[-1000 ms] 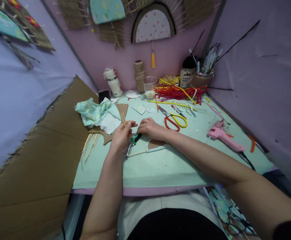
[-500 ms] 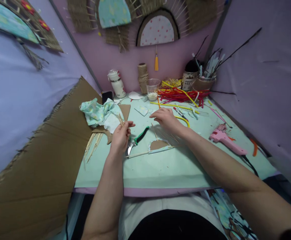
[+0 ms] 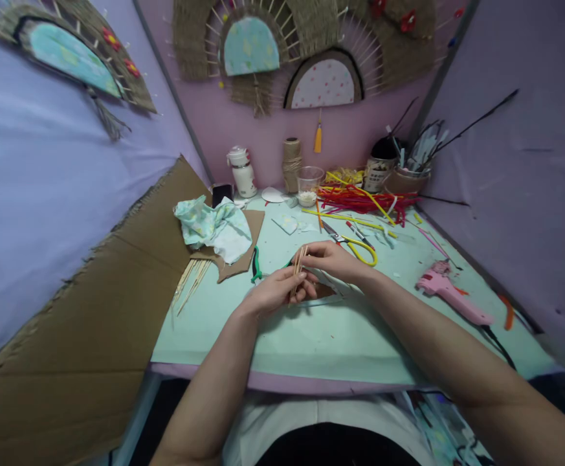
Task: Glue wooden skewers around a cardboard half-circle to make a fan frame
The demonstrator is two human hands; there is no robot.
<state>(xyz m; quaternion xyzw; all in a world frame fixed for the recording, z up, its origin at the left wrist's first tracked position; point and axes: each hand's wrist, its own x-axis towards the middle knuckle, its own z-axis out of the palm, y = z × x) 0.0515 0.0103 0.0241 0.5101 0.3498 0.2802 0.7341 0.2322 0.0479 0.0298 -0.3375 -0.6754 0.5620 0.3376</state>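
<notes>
My left hand [image 3: 279,291] is closed around a few thin wooden sticks [image 3: 299,260], which stand up between thumb and fingers. Against their upper part, my right hand [image 3: 333,260] has its fingertips closed. Partly hidden beneath the hands lies a small cardboard piece [image 3: 327,292] with a pale blue strip along its near edge. Green-handled pruning shears [image 3: 256,265] lie just beyond my left hand, their blades largely covered. Past my right hand rest scissors [image 3: 362,252] with red and yellow handles, one handle partly hidden.
More sticks [image 3: 195,285] and patterned cloth [image 3: 214,226] on cardboard lie left, beside a tall cardboard sheet [image 3: 92,310]. A pink glue gun [image 3: 452,294] with a cord is on the right. Behind stand a bottle [image 3: 242,173], twine spool [image 3: 292,165], plastic cup [image 3: 309,188] and red pipe cleaners [image 3: 360,199].
My left hand has moved right with the sticks. My right hand lifted away from the shears area, then came back to meet the left at the sticks. The view has shifted.
</notes>
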